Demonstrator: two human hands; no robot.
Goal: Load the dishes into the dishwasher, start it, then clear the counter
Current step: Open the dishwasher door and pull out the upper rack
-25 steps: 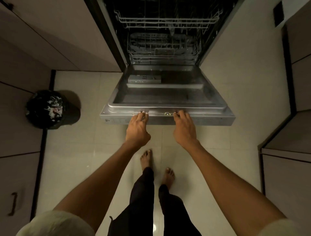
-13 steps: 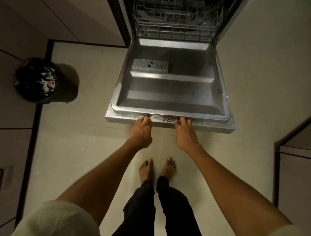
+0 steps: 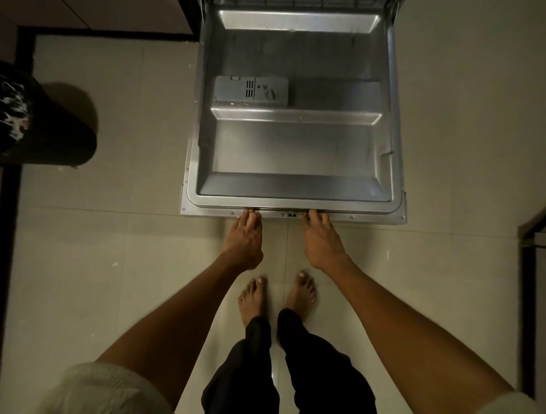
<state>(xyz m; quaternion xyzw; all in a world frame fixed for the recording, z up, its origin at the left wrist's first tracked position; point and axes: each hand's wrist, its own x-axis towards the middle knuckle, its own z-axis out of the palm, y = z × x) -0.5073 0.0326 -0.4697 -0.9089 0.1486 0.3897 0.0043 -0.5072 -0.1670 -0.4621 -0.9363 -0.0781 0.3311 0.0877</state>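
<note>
The dishwasher door (image 3: pixel 295 153) lies folded down almost flat in front of me, its steel inner face up. A grey detergent dispenser (image 3: pixel 251 91) sits on its upper left. My left hand (image 3: pixel 243 239) holds the door's near edge left of the latch, fingertips on top of the rim. My right hand (image 3: pixel 322 242) holds the same edge just right of the latch. Only a sliver of the wire rack (image 3: pixel 295 2) shows at the top. No dishes are in view.
A black bin (image 3: pixel 44 124) with a bag in it stands on the tiled floor at the left. Cabinet fronts run along the far left and a cabinet corner (image 3: pixel 534 236) juts in at the right. My bare feet (image 3: pixel 277 295) stand just before the door.
The door has swung down from half open to nearly flat, both hands following its edge. My view has tipped downward, so the racks have slid out of the top.
</note>
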